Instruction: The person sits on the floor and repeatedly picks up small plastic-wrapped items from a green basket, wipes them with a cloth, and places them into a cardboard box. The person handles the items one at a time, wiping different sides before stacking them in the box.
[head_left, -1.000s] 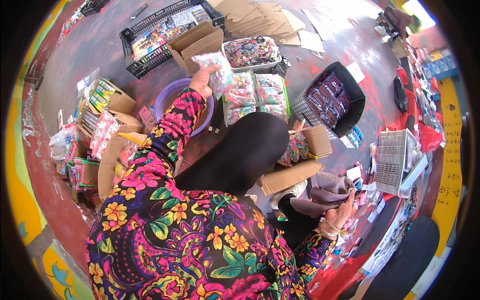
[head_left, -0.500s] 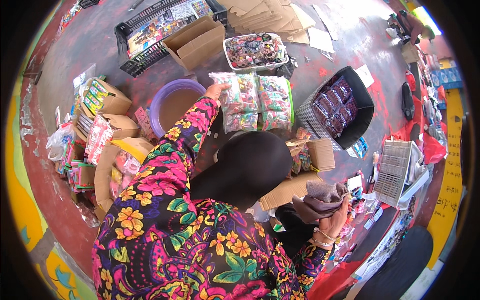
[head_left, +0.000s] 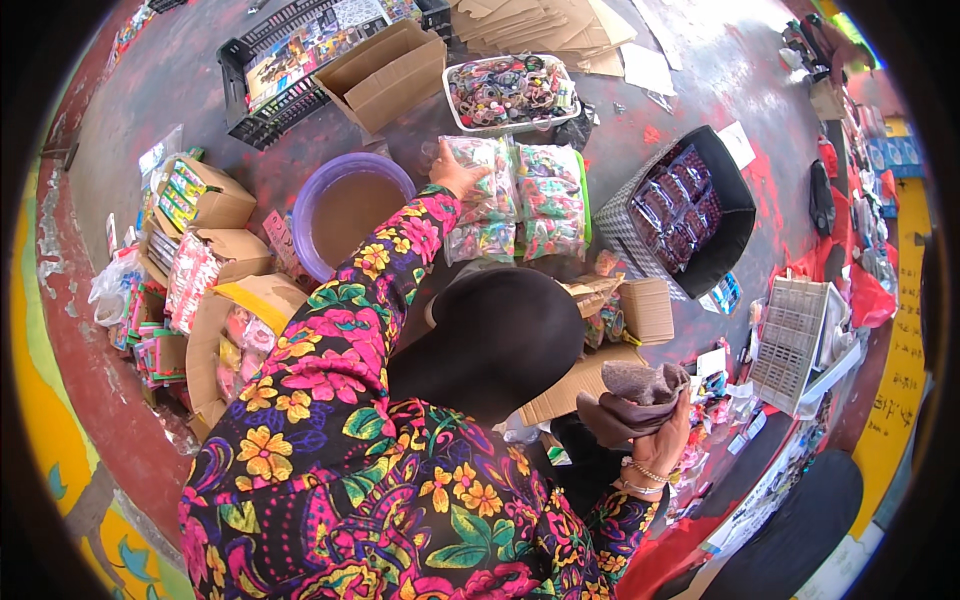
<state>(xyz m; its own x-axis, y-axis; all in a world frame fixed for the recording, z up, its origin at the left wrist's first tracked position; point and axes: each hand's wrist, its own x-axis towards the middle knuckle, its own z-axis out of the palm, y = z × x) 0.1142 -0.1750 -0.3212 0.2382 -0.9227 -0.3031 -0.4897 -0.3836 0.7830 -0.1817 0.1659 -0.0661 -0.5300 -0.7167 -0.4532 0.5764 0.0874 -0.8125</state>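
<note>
My left hand [head_left: 459, 177] reaches out over the clear plastic packets of small colourful items [head_left: 490, 200], its fingers stretched and pressing on the upper left packet. These packets lie in two rows on a bright green tray [head_left: 586, 200], of which only an edge shows. Off to the right, my right hand [head_left: 668, 440] holds a bunched grey-brown cloth [head_left: 635, 405] against its fingers and palm. Beaded bracelets circle that wrist. A rounded black shape [head_left: 505, 330] hides part of the floor between my arms.
Left of the packets stands a purple basin [head_left: 302, 225] of brownish water. Beyond are a white basket [head_left: 470, 128] of hair ties, a cardboard box [head_left: 385, 80] and a black crate [head_left: 235, 95]. A patterned bin [head_left: 630, 225] holds dark packets. Several goods-filled boxes [head_left: 220, 205] crowd the left.
My left hand has moved right, from the packets' outer edge onto the upper left packet, which sits further in. My right hand still holds the cloth, shifted slightly.
</note>
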